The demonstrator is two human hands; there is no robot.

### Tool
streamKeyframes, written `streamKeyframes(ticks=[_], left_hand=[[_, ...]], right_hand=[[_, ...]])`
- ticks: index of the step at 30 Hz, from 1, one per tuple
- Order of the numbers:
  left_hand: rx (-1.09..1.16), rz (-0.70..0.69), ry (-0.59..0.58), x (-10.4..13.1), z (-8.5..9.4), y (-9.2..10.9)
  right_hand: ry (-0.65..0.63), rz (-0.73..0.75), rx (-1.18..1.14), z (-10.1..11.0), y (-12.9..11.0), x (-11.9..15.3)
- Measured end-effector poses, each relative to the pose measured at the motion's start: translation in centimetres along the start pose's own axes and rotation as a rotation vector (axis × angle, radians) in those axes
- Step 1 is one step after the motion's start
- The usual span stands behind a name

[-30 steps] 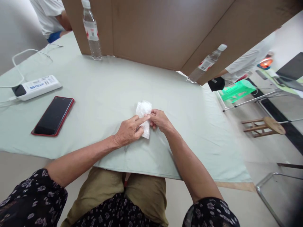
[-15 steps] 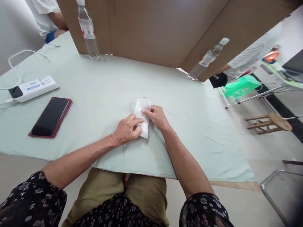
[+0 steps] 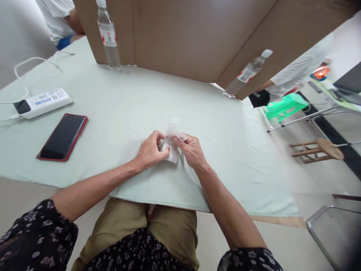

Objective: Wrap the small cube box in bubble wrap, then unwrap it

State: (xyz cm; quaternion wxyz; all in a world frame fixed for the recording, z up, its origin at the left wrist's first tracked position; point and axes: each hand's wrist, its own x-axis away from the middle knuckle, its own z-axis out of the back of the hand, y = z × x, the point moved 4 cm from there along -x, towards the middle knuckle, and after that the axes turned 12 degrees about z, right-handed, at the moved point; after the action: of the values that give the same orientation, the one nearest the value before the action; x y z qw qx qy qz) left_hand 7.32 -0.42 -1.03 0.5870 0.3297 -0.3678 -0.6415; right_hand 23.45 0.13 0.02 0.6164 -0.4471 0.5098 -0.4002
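Head view: left hand point(image 3: 149, 149) and right hand point(image 3: 191, 149) are both pinching a small clear plastic bag point(image 3: 172, 150) at table point(image 3: 126, 109) centre; phone point(image 3: 62, 137) lying at nine o'clock. Working well means keeping fingertip pinches light, close together.

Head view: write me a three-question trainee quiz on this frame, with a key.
1. True or false: both the left hand and the right hand grip the small white packet.
2. What lies nearest the white power strip? A) red-edged phone B) green stool C) wooden stool
3. How many water bottles stand at the cardboard screen?

Key: 1 true; 2 A; 3 two.
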Motion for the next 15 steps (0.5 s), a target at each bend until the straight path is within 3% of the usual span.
streamKeyframes(ticks=[2, 4, 8, 15], left_hand=[[0.017, -0.014, 0.038, -0.1, 0.2, -0.2], [0.042, -0.115, 0.039, -0.2, 0.3, -0.2], [0.066, -0.298, -0.064, -0.1, -0.1, 0.0], [0.107, -0.248, -0.135, -0.1, -0.1, 0.0]], right_hand=[[-0.059, 0.128, 0.153, 0.0, -0.5, 1.1], [-0.100, 0.264, 0.319, 0.1, -0.8, 2.4], [-0.157, 0.402, 0.534, 0.0, -0.6, 4.3], [-0.082, 0.467, 0.606, -0.6, 0.0, 5.1]])
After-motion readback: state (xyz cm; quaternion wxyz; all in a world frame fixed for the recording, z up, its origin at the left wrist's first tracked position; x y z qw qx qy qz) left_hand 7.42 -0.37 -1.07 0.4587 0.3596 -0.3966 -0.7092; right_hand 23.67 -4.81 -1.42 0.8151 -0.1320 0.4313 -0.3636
